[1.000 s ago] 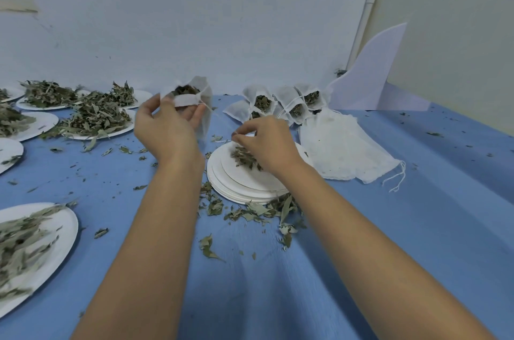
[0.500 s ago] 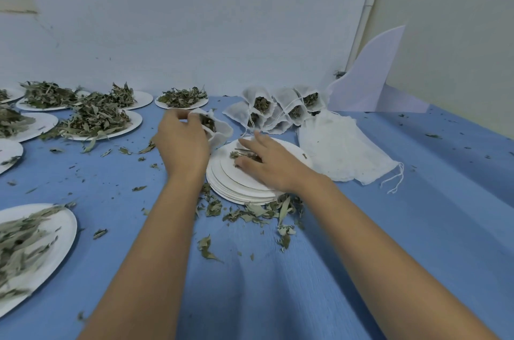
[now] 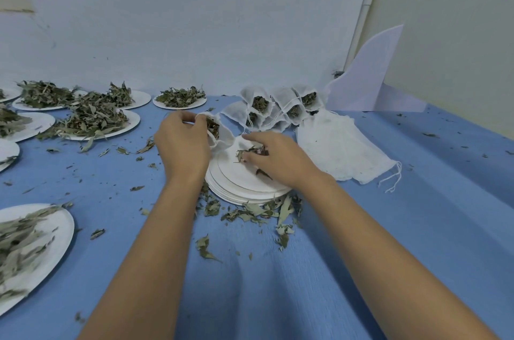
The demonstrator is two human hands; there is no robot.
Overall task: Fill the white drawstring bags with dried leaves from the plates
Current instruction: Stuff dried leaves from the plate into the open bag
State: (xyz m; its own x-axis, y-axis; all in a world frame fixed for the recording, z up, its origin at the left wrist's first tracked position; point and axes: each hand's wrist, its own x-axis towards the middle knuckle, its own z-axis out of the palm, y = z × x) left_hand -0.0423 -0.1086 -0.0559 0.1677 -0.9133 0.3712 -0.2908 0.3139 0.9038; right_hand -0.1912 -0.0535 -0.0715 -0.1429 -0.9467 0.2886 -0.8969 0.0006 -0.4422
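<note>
My left hand (image 3: 182, 143) grips a white drawstring bag (image 3: 222, 133) by its mouth, holding it open at the far left edge of a stack of white plates (image 3: 244, 186). Dark dried leaves show inside the bag. My right hand (image 3: 275, 157) lies on the top plate with its fingers gathering a small clump of dried leaves (image 3: 246, 153) beside the bag's mouth. Several filled bags (image 3: 281, 110) stand propped together behind the stack.
A pile of empty white bags (image 3: 342, 150) lies right of the stack. Plates heaped with dried leaves (image 3: 94, 119) line the left and far side, one (image 3: 33, 242) at near left. Loose leaves (image 3: 258, 210) litter the blue cloth. A white board (image 3: 370, 80) leans at the back right.
My left hand brought the bag down from mid-air to the plate stack's edge and tilted its mouth toward the plate. My right hand flattened onto the plate and raked leaves toward the bag.
</note>
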